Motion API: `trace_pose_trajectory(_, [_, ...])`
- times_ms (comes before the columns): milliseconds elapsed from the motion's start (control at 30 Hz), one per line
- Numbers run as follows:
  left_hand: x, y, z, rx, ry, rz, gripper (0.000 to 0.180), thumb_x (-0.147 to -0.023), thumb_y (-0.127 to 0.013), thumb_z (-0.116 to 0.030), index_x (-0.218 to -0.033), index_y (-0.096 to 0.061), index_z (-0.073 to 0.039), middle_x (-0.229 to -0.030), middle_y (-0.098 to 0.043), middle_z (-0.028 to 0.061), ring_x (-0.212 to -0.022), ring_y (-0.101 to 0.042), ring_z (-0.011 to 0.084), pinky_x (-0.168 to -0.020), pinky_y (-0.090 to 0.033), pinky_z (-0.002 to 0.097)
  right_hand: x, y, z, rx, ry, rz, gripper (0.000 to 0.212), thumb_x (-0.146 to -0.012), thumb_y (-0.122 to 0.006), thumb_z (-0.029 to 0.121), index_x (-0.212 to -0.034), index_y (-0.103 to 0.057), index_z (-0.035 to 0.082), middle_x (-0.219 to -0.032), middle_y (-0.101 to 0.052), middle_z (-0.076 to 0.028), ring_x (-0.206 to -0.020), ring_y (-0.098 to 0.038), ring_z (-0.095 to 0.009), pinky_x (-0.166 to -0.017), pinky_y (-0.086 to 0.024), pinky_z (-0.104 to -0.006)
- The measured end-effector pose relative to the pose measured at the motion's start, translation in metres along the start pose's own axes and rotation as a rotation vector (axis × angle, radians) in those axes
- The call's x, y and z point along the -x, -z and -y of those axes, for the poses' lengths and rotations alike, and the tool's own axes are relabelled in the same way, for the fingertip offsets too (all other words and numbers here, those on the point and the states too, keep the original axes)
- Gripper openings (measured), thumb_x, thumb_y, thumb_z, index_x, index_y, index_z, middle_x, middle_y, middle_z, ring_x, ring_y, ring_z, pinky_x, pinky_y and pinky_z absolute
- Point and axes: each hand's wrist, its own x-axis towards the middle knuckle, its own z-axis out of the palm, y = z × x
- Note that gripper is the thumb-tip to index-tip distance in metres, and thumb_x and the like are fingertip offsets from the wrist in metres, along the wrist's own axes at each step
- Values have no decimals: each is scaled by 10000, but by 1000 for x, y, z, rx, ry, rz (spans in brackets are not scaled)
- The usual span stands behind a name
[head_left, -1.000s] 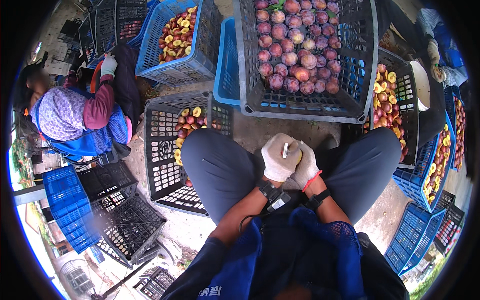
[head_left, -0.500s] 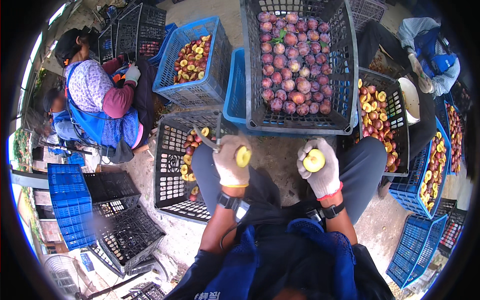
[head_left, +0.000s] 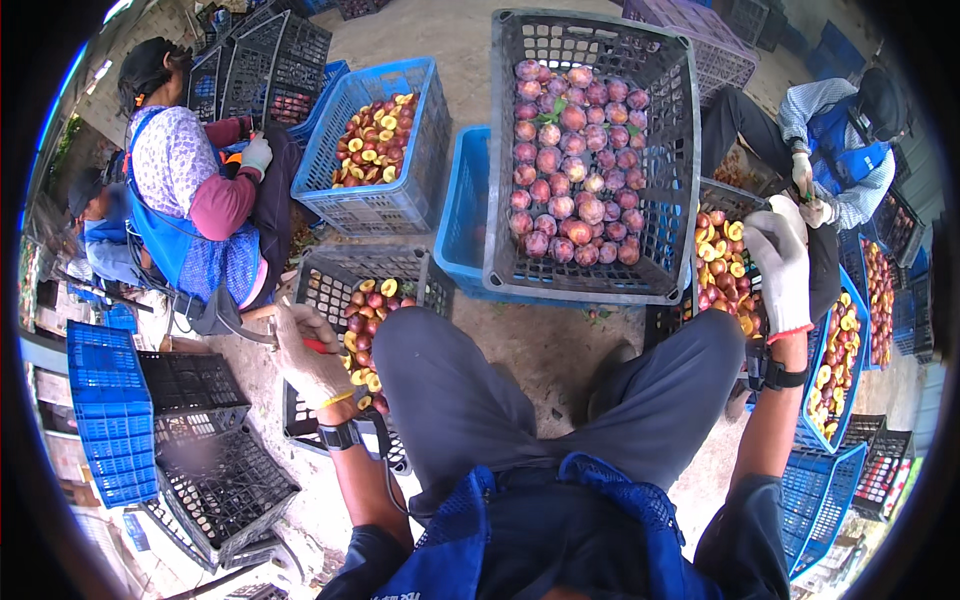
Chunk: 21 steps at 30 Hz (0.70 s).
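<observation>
In the left hand (head_left: 305, 352), gloved and closed, a knife (head_left: 318, 347) is gripped. A red portion is exposed at the right side of the fist, and the curved blade (head_left: 248, 337) is directed to the left. The hand is held beside the left crate (head_left: 432, 287), a black one in which plum halves (head_left: 368, 322) are heaped, skin and yellow flesh both exposed.

The right hand (head_left: 783, 262), also gloved, is held above the right crate (head_left: 735, 200), where further halves are contained. Its fingers are bent; whether anything is grasped cannot be told, as the palm is hidden.

Between and beyond the hands, whole plums (head_left: 578, 160) are held in the centre crate (head_left: 668, 180), which is dark and tilted. Two or three green leaves (head_left: 550, 112) are seen among them. Beneath it a blue tub (head_left: 462, 210) is partly covered. Farther left, a blue crate (head_left: 370, 212) is partly filled with halves.

The legs (head_left: 450, 375) are spread between the left and right crates. A seated co-worker (head_left: 190, 205) is noted at the left and another person (head_left: 835, 140) at the right, both with gloved hands
</observation>
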Motion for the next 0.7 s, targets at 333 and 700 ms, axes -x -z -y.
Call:
trace_pose_trajectory(333, [115,-88,93,-253,696,737,131,-937,-735,-177,-894,-696,-60,-667,-578,-36,-582,-509,55,-552,-393,258,-123,-262,-33,722,-85,677,646,-903,-663,573,-1272,-693,45,-1198,-725,-240,-1151,-678,-426,-966,-525,-485])
trace_pose_trajectory(700, [111,-81,139,-324,587,837,204,-919,-731,-102,-1116,-688,-73,-821,-664,7,-697,-600,97,-679,-518,287,-124,-314,-106,536,-204,577,727,-766,-852,447,-1299,-623,9,-1165,-747,-198,-1093,-710,-397,-949,-553,-433])
